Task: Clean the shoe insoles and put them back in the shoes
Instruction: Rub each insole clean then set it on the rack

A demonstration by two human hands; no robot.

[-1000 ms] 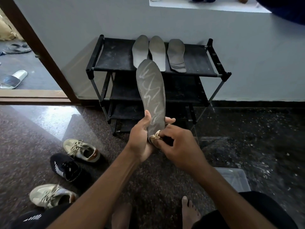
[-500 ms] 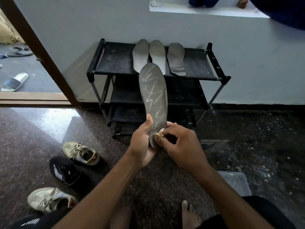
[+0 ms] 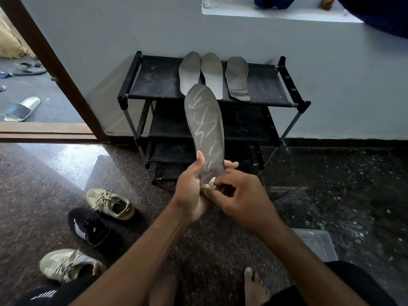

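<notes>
My left hand (image 3: pixel 191 194) wraps the heel end of the grey insole (image 3: pixel 205 124). The thumb lies up its near face along the left edge. The fingers curl behind, and their tips (image 3: pixel 231 164) show past the right edge. My right hand (image 3: pixel 241 203) comes in from the right, knuckles up and fingers bent. It pinches a small beige cloth wad (image 3: pixel 209 187) against the insole's heel, right beside my left palm.

From the grip the insole stands nearly upright, toe end away from me, with pale zigzag streaks running down its face. Both forearms reach forward and meet at the grip.

Beyond the toe end, three other insoles (image 3: pixel 213 74) lie side by side on the top shelf of a black rack (image 3: pixel 154 85), which stands against the wall (image 3: pixel 88 40). Below and left of the grip, shoes sit on the speckled floor (image 3: pixel 331 184). They are a beige sneaker (image 3: pixel 110 203), a black sneaker (image 3: pixel 88 226), and a second beige sneaker (image 3: pixel 66 263) nearest me. Down to the right, beside my right forearm, is a clear plastic tub (image 3: pixel 318 241). One bare foot (image 3: pixel 256 290) shows beneath the arms.
</notes>
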